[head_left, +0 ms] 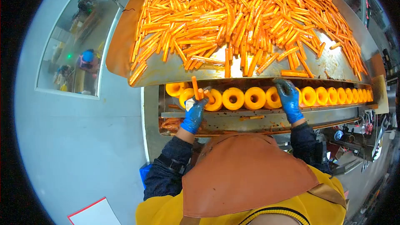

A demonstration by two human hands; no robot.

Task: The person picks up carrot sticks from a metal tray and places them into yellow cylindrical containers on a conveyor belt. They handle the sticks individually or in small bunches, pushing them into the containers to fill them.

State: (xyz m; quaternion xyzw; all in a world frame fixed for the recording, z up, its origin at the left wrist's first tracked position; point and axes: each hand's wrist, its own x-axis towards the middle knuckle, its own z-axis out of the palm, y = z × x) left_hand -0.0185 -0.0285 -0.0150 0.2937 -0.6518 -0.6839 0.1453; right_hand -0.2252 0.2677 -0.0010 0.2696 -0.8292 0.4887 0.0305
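My left hand (195, 110), in a blue glove, is closed around a few short orange sticks (195, 86) that point upward from its fingers. It is over the left end of a row of yellow ring-shaped cups (233, 98), each with a dark hole in its middle. My right hand (287, 96), also gloved in blue, lies over the same row further right, close to the front edge of the metal tray. Its fingers are stretched out and I see nothing held in them. Part of the cups beneath both hands is hidden.
A large metal tray (187, 71) bears a heap of glossy orange sticks (233, 16). Below the cups runs a metal trough (221, 121) with scattered bits. A window (75, 46) is in the left wall. Machine parts (354, 137) stand at the right.
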